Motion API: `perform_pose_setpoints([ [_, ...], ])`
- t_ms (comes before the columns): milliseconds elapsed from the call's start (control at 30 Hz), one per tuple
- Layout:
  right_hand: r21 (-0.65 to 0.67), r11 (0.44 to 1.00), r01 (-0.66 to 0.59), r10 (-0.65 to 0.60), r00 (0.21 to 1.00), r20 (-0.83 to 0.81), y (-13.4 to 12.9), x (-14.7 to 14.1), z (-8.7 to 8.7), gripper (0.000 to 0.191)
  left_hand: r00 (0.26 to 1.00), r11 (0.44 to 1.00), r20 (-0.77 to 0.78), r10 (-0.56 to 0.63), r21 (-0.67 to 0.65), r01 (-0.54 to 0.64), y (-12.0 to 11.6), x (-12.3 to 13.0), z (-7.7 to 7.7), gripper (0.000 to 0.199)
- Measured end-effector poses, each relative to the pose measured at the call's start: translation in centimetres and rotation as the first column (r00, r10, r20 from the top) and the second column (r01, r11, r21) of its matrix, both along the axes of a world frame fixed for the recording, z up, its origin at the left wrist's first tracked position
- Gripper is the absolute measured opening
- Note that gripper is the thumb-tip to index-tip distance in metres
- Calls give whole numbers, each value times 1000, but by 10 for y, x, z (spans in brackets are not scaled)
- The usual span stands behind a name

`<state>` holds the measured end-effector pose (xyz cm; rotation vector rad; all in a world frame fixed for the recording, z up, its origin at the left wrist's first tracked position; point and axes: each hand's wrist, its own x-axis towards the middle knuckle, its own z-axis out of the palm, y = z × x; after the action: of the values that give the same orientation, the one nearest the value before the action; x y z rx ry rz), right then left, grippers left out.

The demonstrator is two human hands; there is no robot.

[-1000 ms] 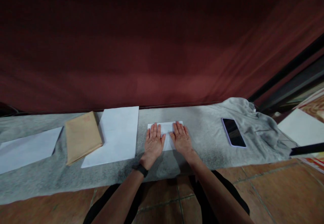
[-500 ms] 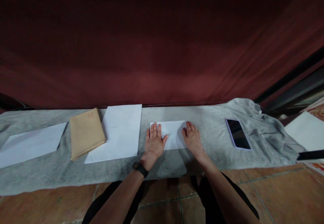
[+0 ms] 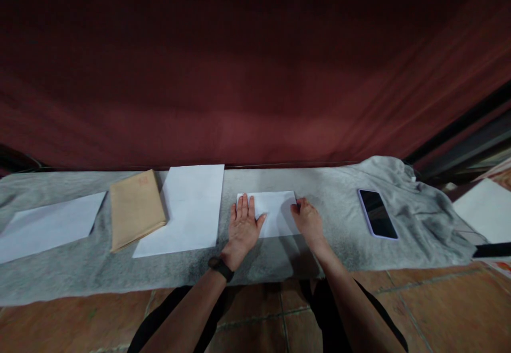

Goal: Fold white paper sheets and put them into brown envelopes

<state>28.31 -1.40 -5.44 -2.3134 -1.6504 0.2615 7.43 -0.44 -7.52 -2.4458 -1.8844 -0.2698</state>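
Observation:
A small white sheet of paper lies flat on the grey cloth in front of me. On its left part rests my left hand, palm down with fingers stretched and the thumb out to the side. At the right edge of the sheet is my right hand. Its fingers are curled in, and the thumb and fingertips meet at the paper's edge. A dark band circles my left wrist.
Left of my hands lie a larger white sheet, a brown paper envelope overlapping it, and another white sheet. A phone is on the right, by the bunched end of the grey cloth. Behind hangs a dark red curtain.
My right hand has shifted slightly right, from lying flat on the sheet to curled fingers at its right edge. The left hand has stayed in place.

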Motion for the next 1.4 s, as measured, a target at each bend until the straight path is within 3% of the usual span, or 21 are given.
perform_pose_setpoints([
  [133,-26,999,44,-45,998,-35,2,1,1,18,1000,1000,-16,4,-4,-4,0,0,2,72],
  [433,150,989,-13,24,997,-76,5,3,-9,14,1000,1000,26,1,-4,0,1,-1,-2,72],
  [600,121,992,-26,45,987,-155,3,6,-9,21,999,1000,45,16,-6,-16,0,2,4,71],
  [667,93,995,-31,47,985,-167,3,6,-8,27,998,999,59,-35,33,33,-4,6,8,66],
  [867,43,996,-81,86,989,-119,-1,5,-9,38,926,932,105,-362,74,355,-26,23,6,65],
  [1067,218,960,-173,160,984,77,-2,2,-9,40,929,937,127,-349,28,348,-32,27,0,67],
  [1200,335,871,-359,383,924,-8,1,-21,-15,47,924,931,116,-364,28,363,-31,28,2,66],
  [1300,279,850,-448,478,877,-49,-2,-42,-23,53,915,918,76,-396,10,397,-32,29,3,67],
  [1400,194,876,-441,454,891,-24,-4,-52,-29,57,907,908,43,-418,-13,419,-32,29,3,68],
])
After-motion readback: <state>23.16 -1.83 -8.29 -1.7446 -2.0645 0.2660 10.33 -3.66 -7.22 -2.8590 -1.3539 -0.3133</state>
